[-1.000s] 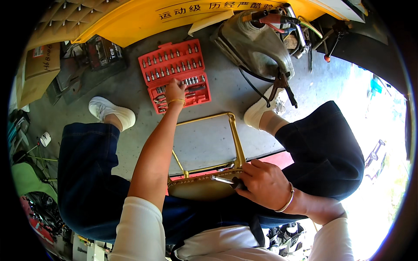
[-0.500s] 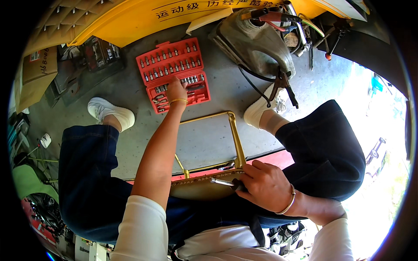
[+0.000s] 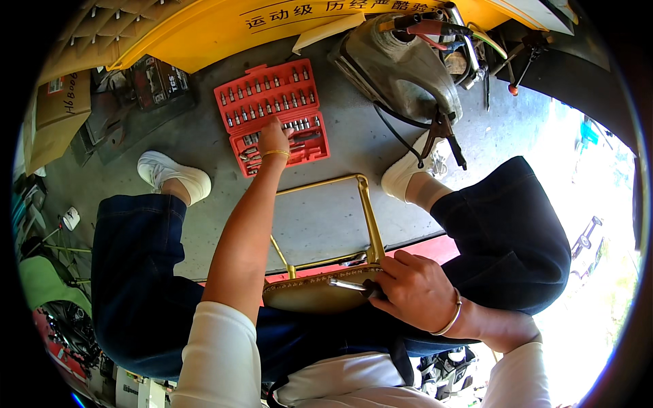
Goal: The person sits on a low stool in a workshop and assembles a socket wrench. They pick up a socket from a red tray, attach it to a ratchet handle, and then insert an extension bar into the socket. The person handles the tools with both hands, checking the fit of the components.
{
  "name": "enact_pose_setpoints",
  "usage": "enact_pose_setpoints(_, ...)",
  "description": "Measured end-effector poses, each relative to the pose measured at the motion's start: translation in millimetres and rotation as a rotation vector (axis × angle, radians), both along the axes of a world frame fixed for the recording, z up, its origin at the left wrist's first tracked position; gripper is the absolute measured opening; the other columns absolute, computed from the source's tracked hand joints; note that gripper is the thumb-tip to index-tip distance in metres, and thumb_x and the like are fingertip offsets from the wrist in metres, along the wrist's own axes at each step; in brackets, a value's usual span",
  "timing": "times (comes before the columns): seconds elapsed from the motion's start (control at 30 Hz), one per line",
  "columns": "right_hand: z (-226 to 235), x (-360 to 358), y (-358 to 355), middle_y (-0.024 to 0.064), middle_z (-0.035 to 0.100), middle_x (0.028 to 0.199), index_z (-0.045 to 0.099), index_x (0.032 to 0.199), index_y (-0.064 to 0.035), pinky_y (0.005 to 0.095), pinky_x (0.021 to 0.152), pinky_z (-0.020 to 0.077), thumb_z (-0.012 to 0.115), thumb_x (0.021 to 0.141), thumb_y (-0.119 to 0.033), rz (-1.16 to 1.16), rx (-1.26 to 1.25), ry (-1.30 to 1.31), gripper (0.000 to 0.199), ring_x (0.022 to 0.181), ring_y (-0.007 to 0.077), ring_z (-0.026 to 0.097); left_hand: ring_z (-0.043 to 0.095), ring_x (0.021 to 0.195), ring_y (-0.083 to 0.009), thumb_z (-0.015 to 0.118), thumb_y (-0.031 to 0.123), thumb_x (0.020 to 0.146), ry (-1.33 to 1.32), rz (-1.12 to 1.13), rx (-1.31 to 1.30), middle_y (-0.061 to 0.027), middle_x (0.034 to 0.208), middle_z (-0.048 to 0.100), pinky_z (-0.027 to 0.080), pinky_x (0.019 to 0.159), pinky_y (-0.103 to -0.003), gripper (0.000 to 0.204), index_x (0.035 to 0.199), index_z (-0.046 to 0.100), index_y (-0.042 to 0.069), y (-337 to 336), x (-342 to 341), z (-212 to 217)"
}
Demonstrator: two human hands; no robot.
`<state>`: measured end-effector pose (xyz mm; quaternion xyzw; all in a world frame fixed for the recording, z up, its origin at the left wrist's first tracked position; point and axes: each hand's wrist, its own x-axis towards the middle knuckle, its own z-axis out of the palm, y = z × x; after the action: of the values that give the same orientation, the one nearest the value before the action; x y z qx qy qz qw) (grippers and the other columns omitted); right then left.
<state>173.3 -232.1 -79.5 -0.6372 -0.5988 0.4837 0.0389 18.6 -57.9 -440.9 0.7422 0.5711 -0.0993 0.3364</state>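
Note:
An open red socket set case (image 3: 317, 147) lies on the floor, its lid half holding rows of small bit sockets (image 3: 269, 107). My left hand (image 3: 274, 138) reaches down into the lower half, among short sockets and other fittings. Its fingers are bent together, and the fingertips are hidden, so whatever they grip cannot be made out. Close to my lap, my right hand (image 3: 416, 289) is closed round the dark handle of a socket driver (image 3: 350, 284). The driver's metal shaft points left, above the edge of a tan seat (image 3: 306, 294) with a gold metal frame.
A grey plastic jug (image 3: 401, 68) stands beyond my right foot, with a cable and clamp (image 3: 441, 132) draped beside it. The yellow panel (image 3: 211, 41) spans the far side. Left of the case are a cardboard box (image 3: 62, 112) and my left shoe (image 3: 173, 175).
My left hand has shifted very slightly within the lower half of the case, its forearm a little to the left. The right hand and driver stay still.

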Motion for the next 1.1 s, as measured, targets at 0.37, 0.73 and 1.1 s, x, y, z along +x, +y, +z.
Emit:
enact_pose_setpoints(0.37, 6.2, -1.1, -1.5, 0.0042, 0.054, 0.078, 0.064, 0.071, -0.0053, 0.0288, 0.066, 0.0507, 0.078, 0.065, -0.026, 0.003, 0.031, -0.021, 0.025, 0.079, 0.0185, 0.057, 0.061, 0.091, -0.0334, 0.073, 0.014, 0.075, 0.014, -0.156, 0.131, -0.0139, 0.100, 0.058, 0.051, 0.069, -0.044, 0.036, 0.103, 0.051, 0.007, -9.5, -8.9, 15.8)
enact_pose_setpoints(0.73, 6.8, -0.1, -0.7, 0.0037, 0.054, 0.077, 0.065, 0.069, -0.0053, 0.0293, 0.067, 0.0513, 0.076, 0.066, -0.025, 0.008, 0.032, -0.044, 0.023, 0.080, 0.0182, 0.057, 0.056, 0.098, -0.0268, 0.081, 0.020, 0.065, 0.069, -0.476, 0.349, -0.0102, 0.106, 0.052, 0.051, 0.079, -0.036, 0.052, 0.107, 0.051, 0.007, 2.1, 2.5, 25.9)
enact_pose_setpoints(1.1, 6.4, 0.2, -1.3, 0.0041, 0.054, 0.078, 0.064, 0.073, -0.0051, 0.0298, 0.066, 0.0513, 0.076, 0.066, -0.026, 0.028, 0.046, -0.050, 0.025, 0.080, 0.0185, 0.057, 0.060, 0.088, -0.0259, 0.061, 0.005, 0.075, -0.170, -0.692, 0.533, -0.0104, 0.096, 0.056, 0.053, 0.073, -0.038, 0.024, 0.098, 0.056, 0.005, 11.5, -5.3, 10.8)
